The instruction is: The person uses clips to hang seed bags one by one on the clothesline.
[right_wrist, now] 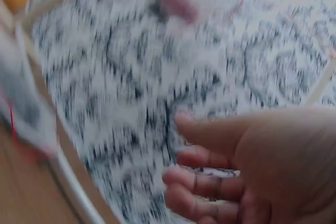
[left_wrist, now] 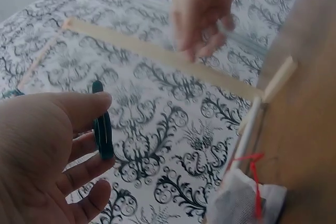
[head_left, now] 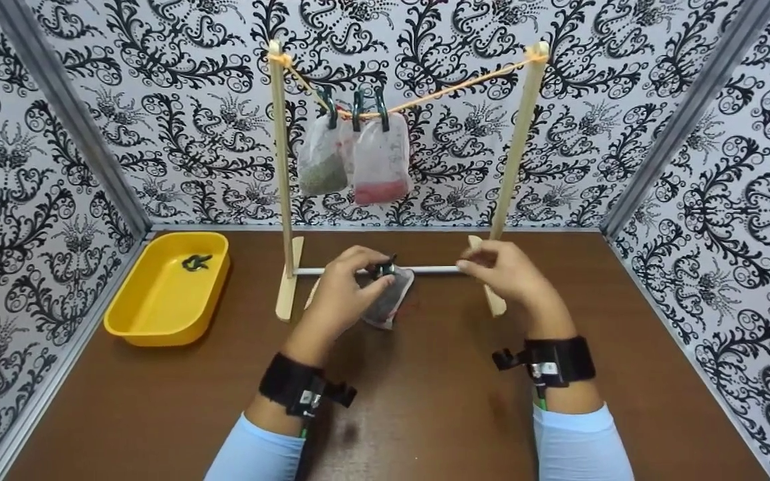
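Between thumb and fingers, my left hand [head_left: 339, 290] pinches a dark green clothespin [left_wrist: 104, 132]. Below that hand, a white mesh pouch [head_left: 395, 294] with dark contents and a red string [left_wrist: 256, 192] lies at the white rod [head_left: 435, 270] on the table. My right hand [head_left: 508, 272] is raised by the foot of the right post, fingers loosely bent, holding nothing. Above, clothespins [head_left: 383, 110] hold pouches on the orange cord [head_left: 458, 87]. One pouch [head_left: 323, 170] has greenish contents, another [head_left: 382, 164] pink; a further one is partly hidden behind them.
The cord is tied between a left wooden post [head_left: 281, 160] and a right wooden post [head_left: 521, 147]. At the left stands a yellow tray [head_left: 164, 287] with a few dark green clothespins [head_left: 196, 262]. Patterned walls enclose the brown table [head_left: 425, 401] on three sides.
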Motion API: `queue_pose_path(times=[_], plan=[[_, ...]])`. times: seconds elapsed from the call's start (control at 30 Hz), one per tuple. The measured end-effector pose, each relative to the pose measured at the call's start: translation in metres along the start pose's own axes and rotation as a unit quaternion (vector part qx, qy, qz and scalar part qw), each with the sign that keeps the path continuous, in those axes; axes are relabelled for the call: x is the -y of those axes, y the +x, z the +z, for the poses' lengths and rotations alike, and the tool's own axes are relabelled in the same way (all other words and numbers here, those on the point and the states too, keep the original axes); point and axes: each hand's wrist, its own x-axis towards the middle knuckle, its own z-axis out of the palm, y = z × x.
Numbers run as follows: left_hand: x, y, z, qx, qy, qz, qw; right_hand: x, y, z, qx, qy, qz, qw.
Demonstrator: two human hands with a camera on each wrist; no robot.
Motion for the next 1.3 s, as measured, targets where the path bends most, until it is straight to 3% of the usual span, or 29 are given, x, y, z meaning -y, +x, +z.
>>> queue_pose_path(times=[0.23,0.4,0.57,0.77,1.03,1.17,1.23,1.3], plan=[[-0.011,-0.001,0.003,0.016,-0.032,-0.012,0.9993,0.048,-0.001,0.030,0.031,0.059,-0.117,0.991],[-0.013,-0.003,0.007,0.019,-0.034,0.005,0.9992,0.061,-0.009,0.047,0.043,0.097,-0.159,0.982],[-0.018,-0.005,0.009,0.022,-0.030,0.028,0.9989,0.066,-0.017,0.050,0.015,0.121,-0.172,0.978],[-0.025,-0.006,0.008,0.029,-0.013,0.050,0.9982,0.066,-0.021,0.047,-0.037,0.070,-0.205,0.976],[-0.025,-0.007,0.006,0.029,-0.004,0.059,0.9978,0.067,-0.022,0.046,-0.047,0.040,-0.233,0.971],[-0.019,-0.006,0.001,0.050,0.013,0.044,0.9977,0.065,-0.022,0.045,-0.081,0.024,-0.245,0.966],[-0.014,-0.006,-0.007,0.080,0.047,0.020,0.9955,0.065,-0.021,0.043,-0.098,0.030,-0.239,0.966],[-0.005,-0.007,-0.018,0.117,0.099,-0.014,0.9881,0.064,-0.020,0.042,-0.114,0.045,-0.226,0.966]])
